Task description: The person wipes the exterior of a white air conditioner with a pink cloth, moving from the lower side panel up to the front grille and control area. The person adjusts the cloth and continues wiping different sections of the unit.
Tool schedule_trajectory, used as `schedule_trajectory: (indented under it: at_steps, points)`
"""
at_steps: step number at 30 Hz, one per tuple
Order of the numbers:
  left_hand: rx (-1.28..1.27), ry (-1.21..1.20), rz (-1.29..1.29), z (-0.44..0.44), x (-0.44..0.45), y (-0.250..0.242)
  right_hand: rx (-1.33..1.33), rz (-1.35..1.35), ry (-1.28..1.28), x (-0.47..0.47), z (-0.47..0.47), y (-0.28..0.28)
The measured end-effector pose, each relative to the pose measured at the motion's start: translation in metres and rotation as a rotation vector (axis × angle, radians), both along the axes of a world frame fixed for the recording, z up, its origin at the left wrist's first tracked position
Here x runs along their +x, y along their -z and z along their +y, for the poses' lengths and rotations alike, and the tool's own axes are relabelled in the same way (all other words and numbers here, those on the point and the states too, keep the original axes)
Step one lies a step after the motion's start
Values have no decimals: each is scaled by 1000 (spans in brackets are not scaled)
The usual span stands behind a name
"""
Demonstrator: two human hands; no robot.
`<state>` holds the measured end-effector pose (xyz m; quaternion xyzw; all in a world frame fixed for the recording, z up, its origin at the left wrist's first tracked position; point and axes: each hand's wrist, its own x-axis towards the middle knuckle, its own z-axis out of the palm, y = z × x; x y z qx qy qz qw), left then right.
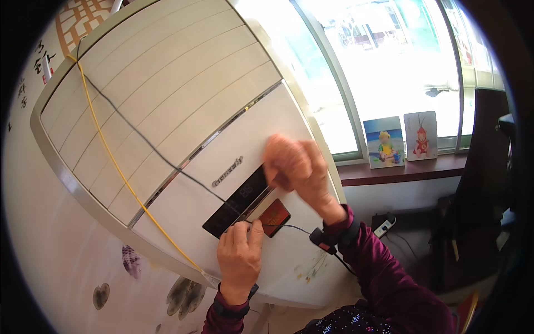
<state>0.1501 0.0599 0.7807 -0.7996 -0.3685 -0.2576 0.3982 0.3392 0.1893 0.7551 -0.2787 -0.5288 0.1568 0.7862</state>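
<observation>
A floor-standing Gree air conditioner (183,234) fills the middle of the head view, with a slatted upper panel and a black display strip (246,192). My right hand (315,175) is closed around a crumpled orange-pink cloth (285,158), pressed against the front panel at the display's right end. Motion blurs the cloth. Just below the display, my left hand (240,254) has its fingertips on a thin dark cable (142,135), which bends there. Next to those fingertips a red sticker (274,218) with gold marks sits on the panel.
A yellow cable (106,146) crosses the panel at left. To the right, two pictures (384,142) stand on a dark red windowsill (438,169) before a bright window. A white power strip (384,226) lies below. A black connector (322,241) hangs by my right wrist.
</observation>
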Motion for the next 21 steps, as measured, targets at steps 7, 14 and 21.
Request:
schedule_trajectory:
  at_steps: [7, 14, 21]
  points:
    - [-110, 55, -164, -31, -15, 18, 65, 70, 364, 28, 13, 2]
    - [-296, 61, -405, -74, -50, 63, 322, 96, 66, -13, -57, 12]
    - [-338, 26, -604, -105, -86, 88, 328, -298, 173, -74, -82, 18]
